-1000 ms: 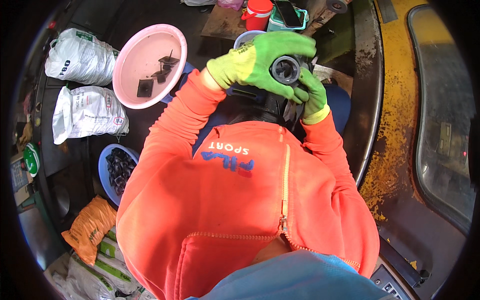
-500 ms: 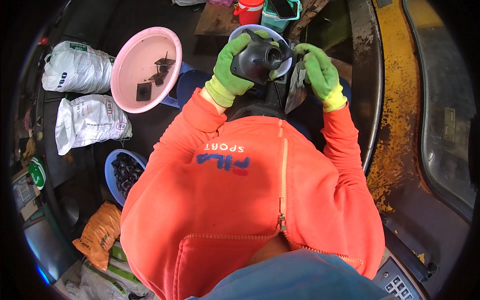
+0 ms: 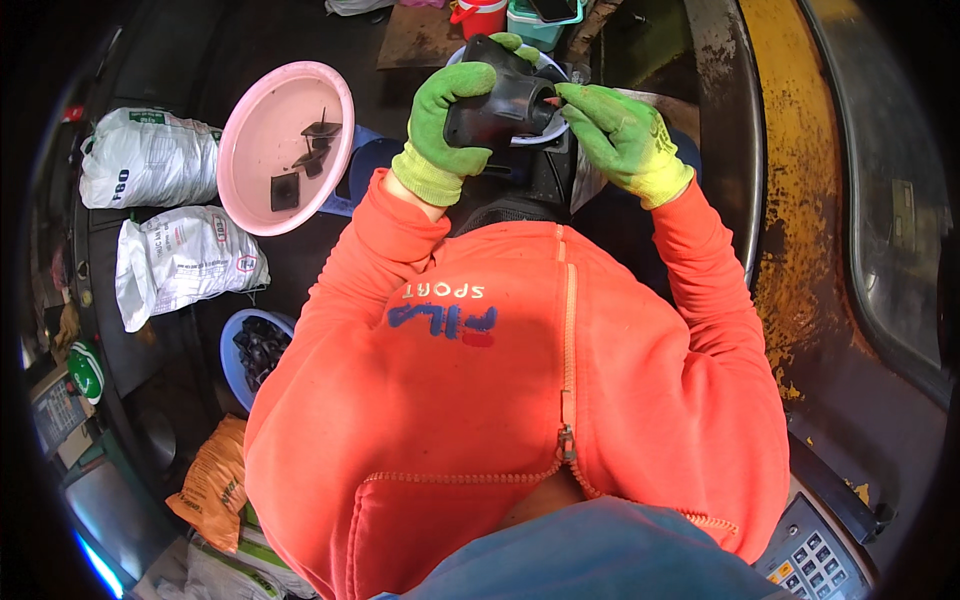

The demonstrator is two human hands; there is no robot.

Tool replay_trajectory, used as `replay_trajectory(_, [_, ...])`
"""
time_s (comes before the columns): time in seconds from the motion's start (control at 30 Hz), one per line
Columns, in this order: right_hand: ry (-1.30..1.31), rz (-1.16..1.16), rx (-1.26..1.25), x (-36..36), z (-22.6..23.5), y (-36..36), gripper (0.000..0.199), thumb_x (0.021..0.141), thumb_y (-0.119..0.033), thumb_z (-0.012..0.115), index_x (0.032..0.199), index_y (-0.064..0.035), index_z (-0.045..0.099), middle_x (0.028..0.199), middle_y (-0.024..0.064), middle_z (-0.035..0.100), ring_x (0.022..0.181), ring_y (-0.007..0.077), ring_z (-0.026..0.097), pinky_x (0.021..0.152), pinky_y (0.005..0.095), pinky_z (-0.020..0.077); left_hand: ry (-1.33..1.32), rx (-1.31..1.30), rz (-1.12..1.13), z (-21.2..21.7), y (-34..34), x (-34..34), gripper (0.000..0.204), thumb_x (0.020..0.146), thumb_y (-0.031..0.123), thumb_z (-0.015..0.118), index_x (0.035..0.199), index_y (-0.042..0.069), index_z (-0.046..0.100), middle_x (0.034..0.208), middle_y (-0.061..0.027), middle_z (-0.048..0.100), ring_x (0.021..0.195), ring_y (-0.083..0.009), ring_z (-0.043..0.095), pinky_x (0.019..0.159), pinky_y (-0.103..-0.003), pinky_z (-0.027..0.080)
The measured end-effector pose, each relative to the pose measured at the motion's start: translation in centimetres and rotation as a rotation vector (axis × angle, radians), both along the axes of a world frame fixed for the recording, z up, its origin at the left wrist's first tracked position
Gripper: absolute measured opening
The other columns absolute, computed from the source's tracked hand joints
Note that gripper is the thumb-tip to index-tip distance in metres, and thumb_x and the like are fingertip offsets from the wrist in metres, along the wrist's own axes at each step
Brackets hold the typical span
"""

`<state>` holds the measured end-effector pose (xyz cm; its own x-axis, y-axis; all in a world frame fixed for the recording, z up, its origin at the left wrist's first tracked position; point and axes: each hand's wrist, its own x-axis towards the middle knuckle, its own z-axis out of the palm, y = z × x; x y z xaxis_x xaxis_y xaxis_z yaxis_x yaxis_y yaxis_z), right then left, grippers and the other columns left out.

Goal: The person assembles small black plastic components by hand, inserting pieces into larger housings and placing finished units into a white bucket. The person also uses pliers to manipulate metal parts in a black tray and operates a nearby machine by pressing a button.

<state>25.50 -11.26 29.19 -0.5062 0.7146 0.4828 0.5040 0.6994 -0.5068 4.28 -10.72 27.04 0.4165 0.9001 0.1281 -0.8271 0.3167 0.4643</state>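
A black moulded rubber or plastic part [image 3: 505, 98] with a flat square flange and a round hollow neck is in my gloved left hand [image 3: 445, 125]. Its fingers wrap round the flange side, and the open neck points to the right. My right hand [image 3: 615, 135], also in a green glove, is pinched at the rim of that neck. A small reddish bit [image 3: 552, 101] shows at its fingertips; what it belongs to is too small to tell. Behind the part stands a pale blue basin [image 3: 548, 68], mostly covered by the part and my hands.
A pink basin [image 3: 232, 160] with several flat black pieces [image 3: 285, 192] lies to the left. Nearby are two white sacks [image 3: 150, 160] and a blue basin [image 3: 232, 365] of black parts. A red bucket [image 3: 482, 18] stands at the back; a rusty yellow machine frame [image 3: 790, 250] runs along the right.
My right hand has come left, from apart to touching the part's neck. The part has been turned so its neck points more to the right. The whole view has shifted slightly.
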Motion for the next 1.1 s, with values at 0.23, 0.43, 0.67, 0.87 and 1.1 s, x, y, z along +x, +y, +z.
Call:
replay_trajectory(0.23, [0.175,0.034,-0.132,-0.9,-1.2,-1.2,0.023,0.091,-0.009,0.060,0.111,0.0020,0.064,0.101,0.0172,0.067,0.088,0.0309,0.067,0.076,0.0336,0.0536,0.181,0.269,0.193,-0.8,0.1,-0.6,0.050,0.080,0.002,0.055,0.129,-0.003,0.047,0.136,-0.0191,0.048,0.117,-0.0290,0.057,0.097,-0.040,0.049])
replay_trajectory(0.43, [0.460,-0.034,-0.543,-2.2,-2.3,-2.1,0.027,0.095,-0.008,0.058,0.121,0.0017,0.060,0.094,0.0056,0.066,0.079,0.0046,0.057,0.068,0.0203,0.0471,0.333,0.577,0.444,-1.1,1.0,0.0,0.051,0.076,0.004,0.061,0.125,0.000,0.050,0.136,-0.0194,0.047,0.113,-0.0278,0.058,0.096,-0.037,0.049])
replay_trajectory(0.67, [0.636,-0.011,-0.943,-2.7,0.2,-3.4,0.026,0.099,-0.020,0.052,0.112,0.0005,0.061,0.086,0.0014,0.058,0.076,0.0081,0.049,0.067,0.0235,0.0407,0.205,0.621,0.389,-0.2,2.1,0.3,0.067,0.070,0.020,0.078,0.129,0.008,0.050,0.138,-0.0138,0.045,0.111,-0.0298,0.056,0.092,-0.041,0.051])
replay_trajectory(0.87, [0.810,0.021,-1.354,-2.7,3.1,-4.3,0.028,0.100,-0.029,0.048,0.105,-0.0048,0.061,0.063,-0.0043,0.046,0.046,0.0046,0.033,0.042,0.0206,0.0269,0.609,1.036,0.686,0.0,2.6,-0.8,0.055,0.068,0.015,0.071,0.119,0.005,0.053,0.132,-0.0176,0.048,0.107,-0.0277,0.058,0.091,-0.039,0.048])
replay_trajectory(1.1, [1.093,0.284,-1.782,-1.6,3.3,-4.1,0.034,0.101,-0.033,0.044,0.108,-0.0037,0.059,0.066,-0.0034,0.045,0.045,0.0044,0.029,0.040,0.0201,0.0236,0.672,1.271,0.765,0.0,3.4,-1.7,0.060,0.066,0.013,0.075,0.122,0.006,0.052,0.130,-0.0184,0.048,0.110,-0.0317,0.056,0.094,-0.041,0.047])
